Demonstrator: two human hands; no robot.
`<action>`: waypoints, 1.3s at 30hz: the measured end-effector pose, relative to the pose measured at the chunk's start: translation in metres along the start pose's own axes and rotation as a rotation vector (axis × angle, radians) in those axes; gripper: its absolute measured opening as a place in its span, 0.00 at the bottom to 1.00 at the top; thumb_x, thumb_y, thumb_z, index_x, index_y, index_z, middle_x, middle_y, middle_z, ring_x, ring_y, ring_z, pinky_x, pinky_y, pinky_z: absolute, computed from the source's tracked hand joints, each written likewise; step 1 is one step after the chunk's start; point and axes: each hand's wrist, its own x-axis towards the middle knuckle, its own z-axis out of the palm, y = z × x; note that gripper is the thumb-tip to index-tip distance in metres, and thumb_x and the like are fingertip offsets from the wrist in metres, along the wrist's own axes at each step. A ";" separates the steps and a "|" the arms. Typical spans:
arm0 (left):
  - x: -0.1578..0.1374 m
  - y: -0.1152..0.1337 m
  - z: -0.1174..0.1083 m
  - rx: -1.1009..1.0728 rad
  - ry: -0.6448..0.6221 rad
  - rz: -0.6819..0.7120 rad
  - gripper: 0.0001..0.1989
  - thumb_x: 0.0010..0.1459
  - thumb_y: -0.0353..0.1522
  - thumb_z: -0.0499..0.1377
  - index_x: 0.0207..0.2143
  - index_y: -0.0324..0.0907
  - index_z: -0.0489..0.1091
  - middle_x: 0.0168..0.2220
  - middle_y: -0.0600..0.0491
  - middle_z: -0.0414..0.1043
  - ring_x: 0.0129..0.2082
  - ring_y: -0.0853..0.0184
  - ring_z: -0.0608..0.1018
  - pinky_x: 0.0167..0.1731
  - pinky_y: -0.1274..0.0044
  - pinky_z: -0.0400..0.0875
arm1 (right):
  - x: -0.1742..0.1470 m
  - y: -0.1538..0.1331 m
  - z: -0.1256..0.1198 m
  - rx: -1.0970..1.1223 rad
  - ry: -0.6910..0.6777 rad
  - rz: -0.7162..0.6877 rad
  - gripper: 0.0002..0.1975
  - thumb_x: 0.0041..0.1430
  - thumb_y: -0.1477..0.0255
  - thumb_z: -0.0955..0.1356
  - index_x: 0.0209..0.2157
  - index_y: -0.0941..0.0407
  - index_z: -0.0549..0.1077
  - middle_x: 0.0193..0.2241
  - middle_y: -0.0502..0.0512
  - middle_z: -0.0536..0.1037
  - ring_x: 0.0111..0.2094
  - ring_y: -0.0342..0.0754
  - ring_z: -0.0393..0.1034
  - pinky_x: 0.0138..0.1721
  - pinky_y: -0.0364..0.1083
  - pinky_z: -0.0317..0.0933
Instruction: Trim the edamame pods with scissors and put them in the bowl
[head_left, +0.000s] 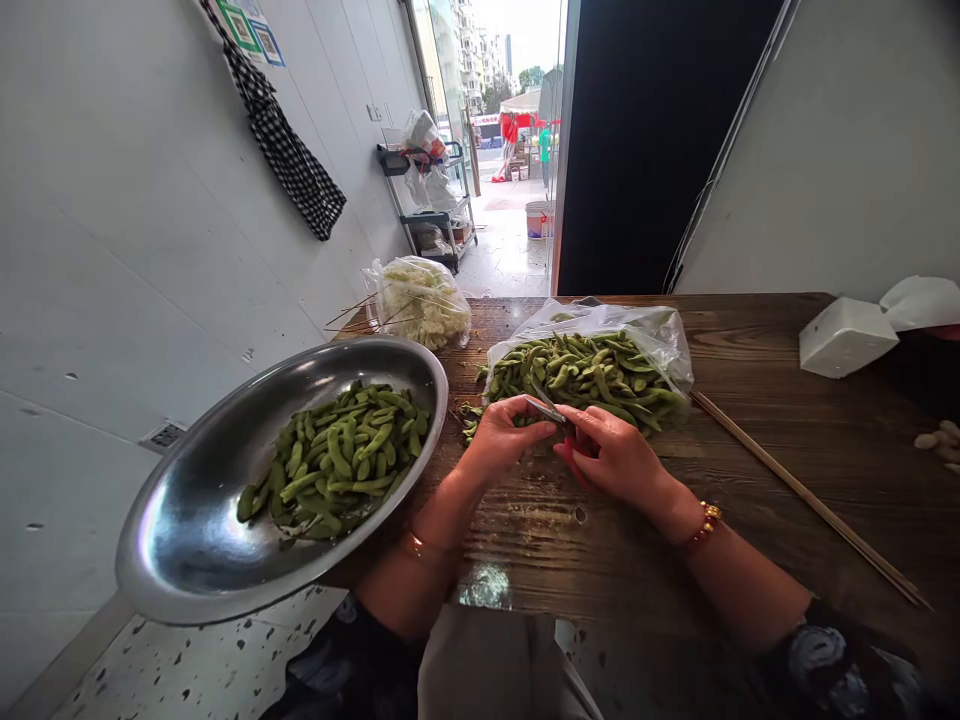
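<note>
My right hand (pixel 611 455) is closed around a pair of scissors (pixel 549 409) with red handles, whose metal blades point toward my left hand. With thumb and fingers pinched together, my left hand (pixel 510 437) sits right at the blades; what it holds is too small and covered to make out. Just beyond both hands, a clear plastic bag (pixel 656 335) lies open with a heap of green edamame pods (pixel 577 368) on it. To the left, a large steel bowl (pixel 187 520) holds more edamame pods (pixel 345 450).
A bag of pale, cauliflower-like vegetable (pixel 420 300) sits at the table's back left. Thin wooden sticks (pixel 802 490) lie across the right side of the wooden table (pixel 742 400). A white tissue box (pixel 847 335) stands at the far right. The bowl overhangs the left edge.
</note>
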 end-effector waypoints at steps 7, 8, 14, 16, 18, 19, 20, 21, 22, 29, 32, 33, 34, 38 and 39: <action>0.005 -0.009 -0.005 -0.082 0.127 -0.033 0.12 0.43 0.34 0.68 0.29 0.37 0.72 0.21 0.59 0.66 0.15 0.81 0.61 0.15 0.84 0.52 | 0.003 0.004 0.002 0.133 0.074 0.093 0.22 0.57 0.62 0.68 0.51 0.57 0.71 0.29 0.53 0.73 0.27 0.45 0.67 0.32 0.45 0.66; 0.007 -0.011 -0.006 -0.122 0.156 -0.031 0.13 0.43 0.35 0.68 0.29 0.37 0.72 0.21 0.59 0.65 0.15 0.81 0.61 0.15 0.84 0.52 | 0.004 0.005 0.001 0.152 0.094 0.122 0.23 0.57 0.61 0.69 0.51 0.57 0.71 0.29 0.53 0.73 0.27 0.45 0.67 0.32 0.45 0.66; 0.012 -0.014 -0.011 -0.444 0.187 -0.109 0.17 0.44 0.37 0.67 0.30 0.39 0.65 0.21 0.61 0.64 0.14 0.81 0.62 0.13 0.86 0.52 | 0.004 0.003 0.001 0.182 0.092 0.139 0.26 0.55 0.59 0.69 0.52 0.57 0.69 0.29 0.51 0.71 0.26 0.44 0.64 0.30 0.45 0.65; 0.011 -0.013 -0.011 -0.484 0.176 -0.125 0.18 0.44 0.37 0.68 0.31 0.39 0.64 0.23 0.59 0.67 0.14 0.81 0.63 0.13 0.86 0.52 | 0.003 0.002 0.001 0.174 0.079 0.129 0.27 0.55 0.59 0.70 0.53 0.57 0.68 0.30 0.52 0.71 0.28 0.45 0.65 0.32 0.46 0.65; 0.010 -0.011 -0.010 -0.500 0.158 -0.128 0.18 0.44 0.37 0.68 0.32 0.39 0.64 0.23 0.58 0.69 0.14 0.81 0.63 0.13 0.86 0.52 | 0.003 0.001 0.002 0.166 0.074 0.131 0.27 0.54 0.59 0.70 0.53 0.57 0.68 0.30 0.52 0.70 0.28 0.45 0.65 0.33 0.47 0.66; 0.010 -0.011 -0.010 -0.501 0.150 -0.125 0.18 0.44 0.37 0.67 0.32 0.39 0.64 0.24 0.58 0.69 0.14 0.81 0.63 0.13 0.87 0.52 | 0.003 0.000 0.002 0.163 0.071 0.131 0.27 0.54 0.59 0.70 0.53 0.56 0.68 0.30 0.52 0.70 0.28 0.45 0.65 0.33 0.47 0.66; 0.009 -0.011 -0.009 -0.497 0.141 -0.120 0.18 0.45 0.37 0.67 0.32 0.39 0.63 0.24 0.57 0.70 0.14 0.81 0.64 0.13 0.87 0.52 | 0.003 0.000 0.002 0.161 0.068 0.127 0.27 0.54 0.59 0.70 0.53 0.56 0.68 0.30 0.52 0.70 0.28 0.45 0.65 0.33 0.47 0.66; 0.009 -0.011 -0.008 -0.487 0.131 -0.114 0.17 0.45 0.37 0.67 0.32 0.39 0.63 0.24 0.57 0.71 0.14 0.81 0.64 0.13 0.87 0.52 | 0.003 -0.001 0.002 0.157 0.063 0.120 0.27 0.54 0.59 0.70 0.53 0.56 0.68 0.30 0.52 0.70 0.28 0.45 0.65 0.33 0.47 0.66; 0.008 -0.011 -0.007 -0.473 0.118 -0.107 0.17 0.46 0.37 0.67 0.32 0.39 0.63 0.25 0.56 0.72 0.14 0.81 0.64 0.14 0.87 0.52 | 0.003 -0.001 0.003 0.152 0.060 0.111 0.27 0.54 0.59 0.70 0.53 0.56 0.68 0.30 0.52 0.70 0.28 0.46 0.65 0.33 0.47 0.66; 0.005 -0.015 0.001 -0.392 0.019 -0.079 0.14 0.50 0.37 0.64 0.31 0.39 0.63 0.26 0.54 0.73 0.16 0.80 0.66 0.17 0.86 0.56 | 0.003 0.001 0.005 0.122 0.077 0.055 0.27 0.53 0.59 0.71 0.51 0.57 0.67 0.34 0.55 0.73 0.33 0.49 0.68 0.36 0.49 0.67; 0.003 -0.015 0.003 -0.383 -0.028 -0.074 0.14 0.52 0.38 0.63 0.30 0.39 0.63 0.25 0.56 0.72 0.16 0.80 0.65 0.17 0.85 0.57 | 0.003 0.002 0.004 0.137 0.083 0.068 0.28 0.52 0.58 0.71 0.51 0.57 0.67 0.34 0.55 0.73 0.32 0.48 0.68 0.35 0.49 0.67; 0.003 -0.014 0.003 -0.382 -0.036 -0.077 0.14 0.51 0.38 0.63 0.30 0.39 0.62 0.24 0.56 0.71 0.16 0.80 0.65 0.17 0.85 0.57 | 0.003 0.002 0.004 0.147 0.082 0.082 0.27 0.52 0.58 0.71 0.51 0.57 0.68 0.33 0.54 0.73 0.31 0.48 0.67 0.33 0.48 0.67; 0.003 -0.013 0.003 -0.383 -0.035 -0.080 0.15 0.51 0.38 0.64 0.30 0.39 0.62 0.23 0.57 0.70 0.16 0.80 0.64 0.16 0.85 0.56 | 0.003 0.002 0.003 0.154 0.080 0.097 0.27 0.52 0.58 0.71 0.50 0.58 0.69 0.31 0.54 0.73 0.29 0.47 0.67 0.32 0.47 0.67; 0.004 -0.010 0.003 -0.382 0.004 -0.079 0.17 0.48 0.40 0.66 0.29 0.39 0.62 0.20 0.60 0.66 0.15 0.80 0.62 0.15 0.86 0.53 | 0.003 0.002 0.002 0.145 0.092 0.106 0.22 0.55 0.60 0.69 0.48 0.57 0.71 0.29 0.53 0.74 0.28 0.46 0.67 0.32 0.47 0.67; 0.005 -0.010 0.003 -0.381 0.014 -0.076 0.18 0.47 0.40 0.66 0.29 0.39 0.61 0.20 0.60 0.66 0.15 0.80 0.62 0.15 0.86 0.52 | 0.003 0.002 0.002 0.138 0.095 0.097 0.22 0.56 0.61 0.69 0.49 0.57 0.71 0.29 0.53 0.74 0.28 0.46 0.67 0.32 0.47 0.67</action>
